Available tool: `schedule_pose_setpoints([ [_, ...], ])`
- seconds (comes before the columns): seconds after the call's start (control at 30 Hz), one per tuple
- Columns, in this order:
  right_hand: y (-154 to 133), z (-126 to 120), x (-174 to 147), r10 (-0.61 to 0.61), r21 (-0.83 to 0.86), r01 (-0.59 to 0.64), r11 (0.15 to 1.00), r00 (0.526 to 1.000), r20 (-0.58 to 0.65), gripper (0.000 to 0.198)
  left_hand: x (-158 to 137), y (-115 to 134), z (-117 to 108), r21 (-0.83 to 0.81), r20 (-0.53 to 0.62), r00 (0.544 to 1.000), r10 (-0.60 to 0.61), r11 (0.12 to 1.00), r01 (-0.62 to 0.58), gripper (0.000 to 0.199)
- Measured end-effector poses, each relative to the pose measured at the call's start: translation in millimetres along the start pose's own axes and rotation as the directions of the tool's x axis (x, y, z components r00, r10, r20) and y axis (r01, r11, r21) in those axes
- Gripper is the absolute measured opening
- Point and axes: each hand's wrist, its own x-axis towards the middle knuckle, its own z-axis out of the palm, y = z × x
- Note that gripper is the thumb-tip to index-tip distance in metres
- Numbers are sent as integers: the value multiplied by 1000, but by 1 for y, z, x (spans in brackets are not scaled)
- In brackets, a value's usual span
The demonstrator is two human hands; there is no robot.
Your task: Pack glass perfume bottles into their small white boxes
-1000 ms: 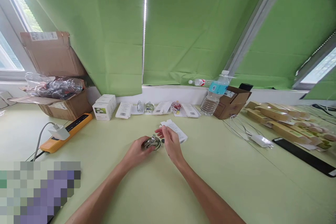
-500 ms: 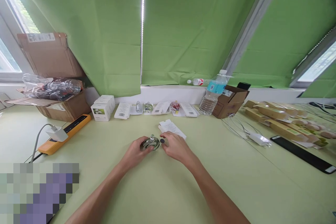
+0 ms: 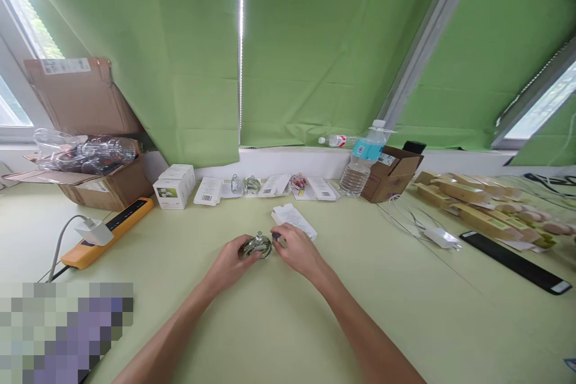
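My left hand (image 3: 233, 261) is closed around the side of a round, greenish glass perfume bottle (image 3: 258, 247). The bottle rests upright on the table, its silver spray neck bare at the top. Just right of it, my right hand (image 3: 294, 249) pinches a small dark bottle cap (image 3: 276, 236) between thumb and fingers. The cap is held apart from the neck. Behind my right hand lies an opened white carton (image 3: 294, 220) with printed text, partly covered by the hand.
Along the wall stand white boxes (image 3: 175, 187), flattened cartons (image 3: 208, 191) and small glass bottles (image 3: 252, 184). A large water bottle (image 3: 357, 165) leans by a cardboard box (image 3: 391, 177). An orange power strip (image 3: 114, 231) is at left; a white charger (image 3: 441, 238) and black strip (image 3: 515, 261) lie right.
My right hand has turned the cap, so its dark end has tilted upward and shifted slightly towards the bottle. My left hand stays on the bottle.
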Motion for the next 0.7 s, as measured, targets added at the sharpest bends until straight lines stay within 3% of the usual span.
schedule_pose_setpoints([
  [0.17, -5, -2, 2, 11, 235, 33, 971, 983, -183, 29, 0, 2, 0, 5, -4, 1000, -2, 1000, 2, 32],
  [0.37, -12, -3, 2, 63, 459, 57, 887, 968, -242, 31, 0, 4, 0, -3, 4, 1000, -11, 1000, 11, 30],
  [0.5, -19, -8, 0, 71, 502, 99, 859, 949, -308, 18, 0, 4, 0, 11, 13, 1000, -25, 1000, 24, 30],
  [0.7, -29, -10, -2, 14, 469, 163, 868, 936, -352, 26, 0, 3, 0, 23, 2, 1000, 2, 1000, -2, 24],
])
